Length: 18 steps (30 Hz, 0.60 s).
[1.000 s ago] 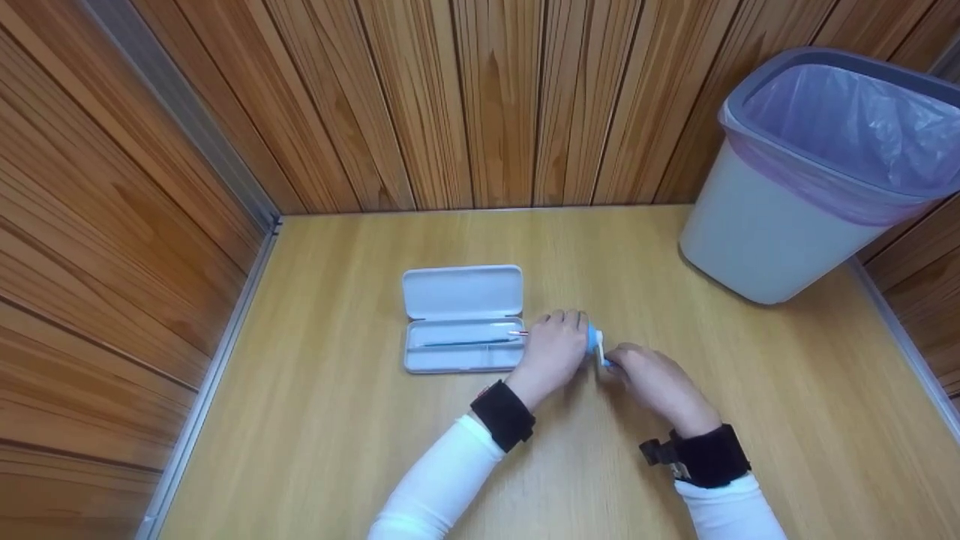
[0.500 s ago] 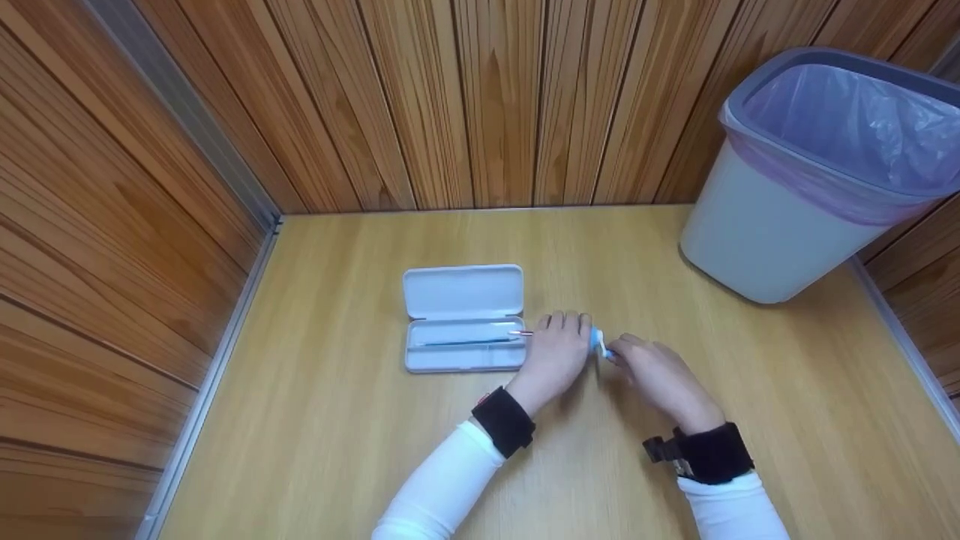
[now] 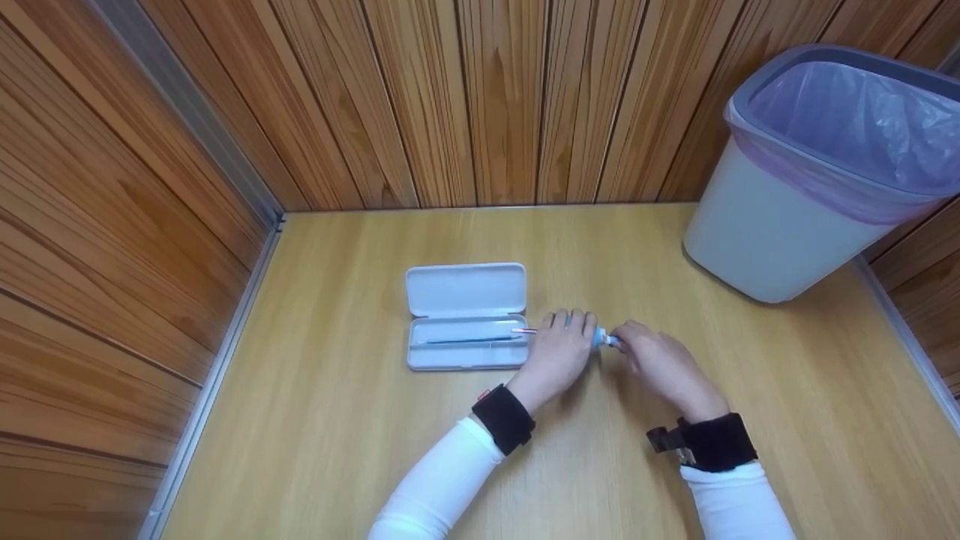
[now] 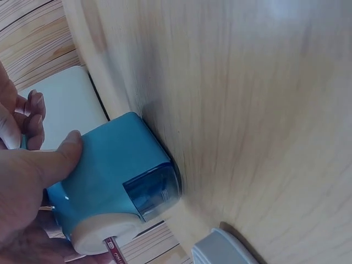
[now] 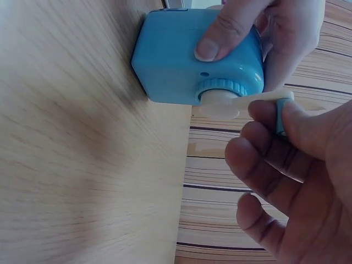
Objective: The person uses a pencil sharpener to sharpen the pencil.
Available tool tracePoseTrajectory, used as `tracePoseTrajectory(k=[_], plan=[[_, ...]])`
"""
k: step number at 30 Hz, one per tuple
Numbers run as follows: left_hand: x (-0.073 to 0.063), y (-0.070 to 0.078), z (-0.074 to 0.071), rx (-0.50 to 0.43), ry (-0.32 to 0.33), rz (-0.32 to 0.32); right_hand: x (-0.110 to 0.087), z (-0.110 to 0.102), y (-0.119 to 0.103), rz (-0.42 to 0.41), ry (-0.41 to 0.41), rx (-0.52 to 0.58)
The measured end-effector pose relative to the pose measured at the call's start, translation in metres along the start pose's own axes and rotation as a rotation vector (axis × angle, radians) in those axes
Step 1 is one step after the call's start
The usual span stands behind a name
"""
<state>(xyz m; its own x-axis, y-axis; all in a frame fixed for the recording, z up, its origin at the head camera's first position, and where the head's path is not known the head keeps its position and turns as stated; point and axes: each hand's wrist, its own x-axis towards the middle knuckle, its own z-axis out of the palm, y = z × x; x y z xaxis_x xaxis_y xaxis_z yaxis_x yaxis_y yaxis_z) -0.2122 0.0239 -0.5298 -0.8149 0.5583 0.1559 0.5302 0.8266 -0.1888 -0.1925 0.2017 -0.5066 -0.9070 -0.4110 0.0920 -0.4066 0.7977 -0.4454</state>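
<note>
Sharpener (image 4: 113, 162) within curled left hand (image 3: 559, 349), crank (image 5: 261, 99) in pinch of right hand (image 3: 661, 364)

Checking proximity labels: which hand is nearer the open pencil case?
Left. The left hand grips the sharpener just off the right end of the pencil case. The right hand is farther right, beyond the sharpener, pinching its crank knob.

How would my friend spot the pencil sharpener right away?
On the wooden table, find the open pencil case. Just right of it, the left hand grips the pencil sharpener. It's a chunky blue box with a white crank; the pencil case is shallow and pale.
</note>
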Motion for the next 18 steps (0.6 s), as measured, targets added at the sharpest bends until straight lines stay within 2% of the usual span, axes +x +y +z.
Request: tracePoseTrajectory(k=[3,9,18], plan=[[0.001,0.0,0.001,-0.013,-0.016,0.009,0.002,-0.001,0.003,0.01,0.006,0.0],[-0.001,0.0,0.004,-0.003,0.042,0.009,0.011,0.0,0.011,0.01,0.023,0.016],[-0.001,0.002,0.004,-0.018,0.033,-0.002,0.028,0.0,0.021,0.107,-0.06,0.087]])
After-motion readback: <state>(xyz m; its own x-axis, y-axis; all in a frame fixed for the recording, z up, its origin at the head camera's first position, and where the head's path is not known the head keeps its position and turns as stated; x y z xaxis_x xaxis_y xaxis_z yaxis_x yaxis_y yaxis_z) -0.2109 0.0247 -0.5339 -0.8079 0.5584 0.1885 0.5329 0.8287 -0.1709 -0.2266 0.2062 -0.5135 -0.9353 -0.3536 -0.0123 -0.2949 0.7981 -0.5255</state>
